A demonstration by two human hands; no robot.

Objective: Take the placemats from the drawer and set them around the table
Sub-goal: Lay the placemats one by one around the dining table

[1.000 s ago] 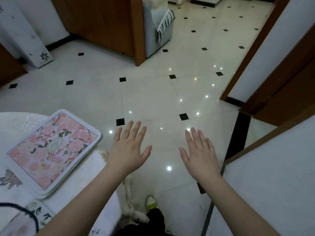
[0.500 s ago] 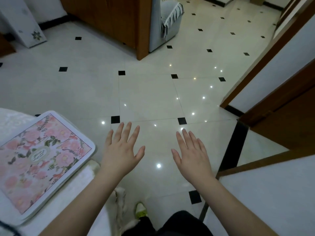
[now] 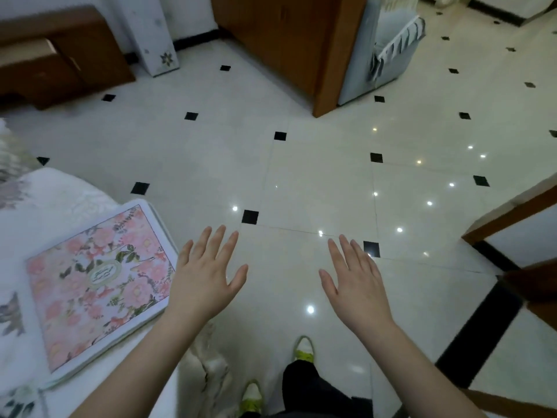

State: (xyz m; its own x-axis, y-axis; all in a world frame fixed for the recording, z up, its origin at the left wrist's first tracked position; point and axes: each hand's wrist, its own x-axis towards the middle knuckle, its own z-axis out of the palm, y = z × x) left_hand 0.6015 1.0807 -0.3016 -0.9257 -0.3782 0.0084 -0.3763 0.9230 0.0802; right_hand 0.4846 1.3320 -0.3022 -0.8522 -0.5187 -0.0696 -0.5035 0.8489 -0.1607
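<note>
Head view: the left hand [image 3: 208, 279] and right hand [image 3: 355, 285] hover apart over the tiled floor [image 3: 316, 191], fingers straight and spread, holding nothing. At near left one floral placemat [image 3: 99, 282] lies flat on the white-clothed table [image 3: 45, 200], its near-right corner just beside the left wrist. It looks thin, light and fairly stiff — probably best pinched at an edge or corner, then slid rather than lifted.

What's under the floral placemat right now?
The floral placemat lies flat on the table's white patterned tablecloth, near its edge. Whatever lies directly beneath the mat is covered. Both hands, left and right, hover open over the floor, not touching it.
</note>
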